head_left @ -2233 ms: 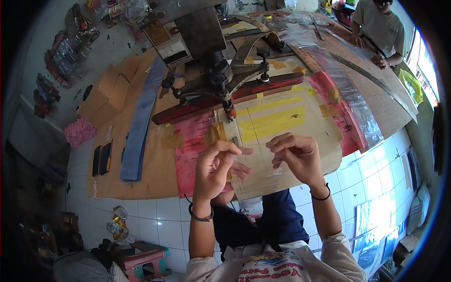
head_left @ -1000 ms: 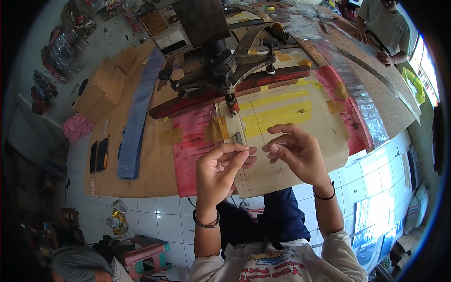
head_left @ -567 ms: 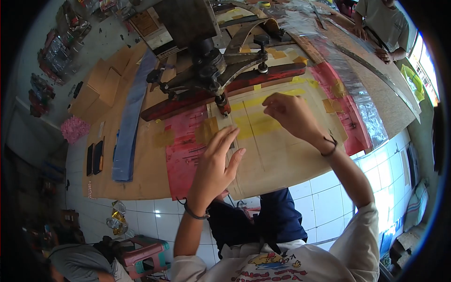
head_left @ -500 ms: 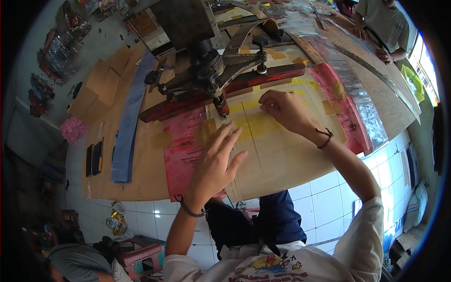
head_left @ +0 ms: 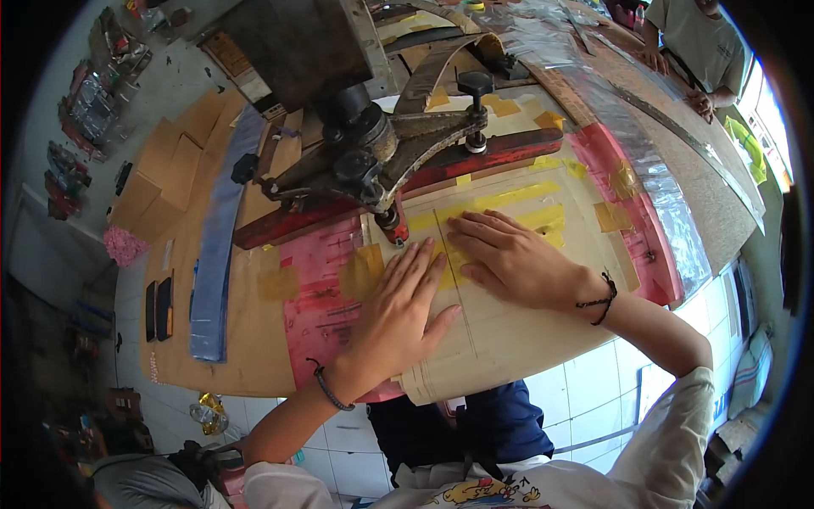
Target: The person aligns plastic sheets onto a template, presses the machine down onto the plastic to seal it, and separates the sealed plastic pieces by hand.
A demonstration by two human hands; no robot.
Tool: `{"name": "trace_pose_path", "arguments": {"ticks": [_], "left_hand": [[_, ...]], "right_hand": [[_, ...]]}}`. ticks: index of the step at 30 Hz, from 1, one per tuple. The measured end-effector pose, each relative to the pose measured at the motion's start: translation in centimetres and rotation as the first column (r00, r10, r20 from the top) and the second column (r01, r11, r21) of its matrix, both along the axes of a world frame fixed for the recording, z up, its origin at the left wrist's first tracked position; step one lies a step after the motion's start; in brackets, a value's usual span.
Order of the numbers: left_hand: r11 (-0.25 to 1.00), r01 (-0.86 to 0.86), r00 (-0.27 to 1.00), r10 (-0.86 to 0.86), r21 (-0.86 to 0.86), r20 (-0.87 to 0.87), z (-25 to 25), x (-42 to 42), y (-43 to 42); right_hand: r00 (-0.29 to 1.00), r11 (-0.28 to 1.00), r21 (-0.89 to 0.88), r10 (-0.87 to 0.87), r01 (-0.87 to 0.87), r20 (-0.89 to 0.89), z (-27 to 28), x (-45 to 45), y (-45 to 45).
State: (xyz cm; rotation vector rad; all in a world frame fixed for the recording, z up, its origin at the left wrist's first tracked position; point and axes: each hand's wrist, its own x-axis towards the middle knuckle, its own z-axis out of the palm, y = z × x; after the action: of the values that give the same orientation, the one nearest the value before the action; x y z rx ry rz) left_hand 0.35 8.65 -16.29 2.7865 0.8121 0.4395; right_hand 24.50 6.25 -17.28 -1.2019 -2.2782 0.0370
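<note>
A beige sheet [head_left: 500,331] with yellow tape strips [head_left: 547,222] and a dark line across it lies on the table beneath my hands. My left hand [head_left: 398,318] rests flat on the left part of this sheet, fingers stretched forward and thumb apart. Its fingertips are just below the red-tipped post [head_left: 393,225] of a machine. My right hand [head_left: 521,267] also lies flat, palm down, over the yellow tape right of the dark line. Neither hand grips anything. Pink sheeting [head_left: 318,293] with dark marks shows left of the beige sheet.
A heavy metal machine head [head_left: 365,153] with a long red bar [head_left: 509,153] overhangs the table's middle. Blue folded strips [head_left: 216,297] and two dark flat pieces [head_left: 158,310] lie on the left. Another person [head_left: 699,47] is at the far right; cardboard [head_left: 165,174] stands behind left.
My right hand has come down from a raised, curled pose to lie flat on the sheet. My left hand stays on the sheet, and the view has shifted slightly closer.
</note>
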Motion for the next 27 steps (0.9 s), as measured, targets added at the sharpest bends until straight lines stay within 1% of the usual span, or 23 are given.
{"name": "trace_pose_path", "arguments": {"ticks": [1,4,10,13,17,20,27], "left_hand": [[1.0,-0.003,1.0,0.003,-0.014,0.014,0.1,0.1,0.0],[0.999,-0.002,0.999,0.003,-0.044,0.037,0.0,0.1,0.0],[0.998,0.003,1.0,-0.002,-0.055,0.028,0.2,0.2,0.3],[0.998,-0.004,1.0,0.004,-0.066,-0.006,0.5,0.4,0.3],[0.993,0.006,1.0,-0.008,-0.121,-0.016,0.4,0.3,0.4],[0.989,0.074,0.994,-0.084,-0.13,-0.076,0.7,0.2,0.6],[0.988,0.027,0.998,-0.034,-0.149,-0.048,0.4,0.4,0.7]], "right_hand": [[1.0,1.0,-0.004,0.003,-0.003,0.009,-0.2,0.2,0.0],[0.999,0.997,-0.067,0.03,-0.032,-0.037,0.6,0.2,0.3],[0.999,0.99,-0.141,0.024,-0.02,0.03,1.1,0.4,0.7],[0.995,0.997,-0.077,0.038,-0.031,0.087,0.9,0.8,1.6],[0.993,0.998,-0.058,0.033,-0.027,0.116,0.8,0.8,2.1],[0.989,0.999,-0.034,0.019,-0.015,0.143,0.6,0.7,2.5],[0.99,0.998,0.069,-0.002,-0.008,0.139,-0.2,0.2,3.6]]}}
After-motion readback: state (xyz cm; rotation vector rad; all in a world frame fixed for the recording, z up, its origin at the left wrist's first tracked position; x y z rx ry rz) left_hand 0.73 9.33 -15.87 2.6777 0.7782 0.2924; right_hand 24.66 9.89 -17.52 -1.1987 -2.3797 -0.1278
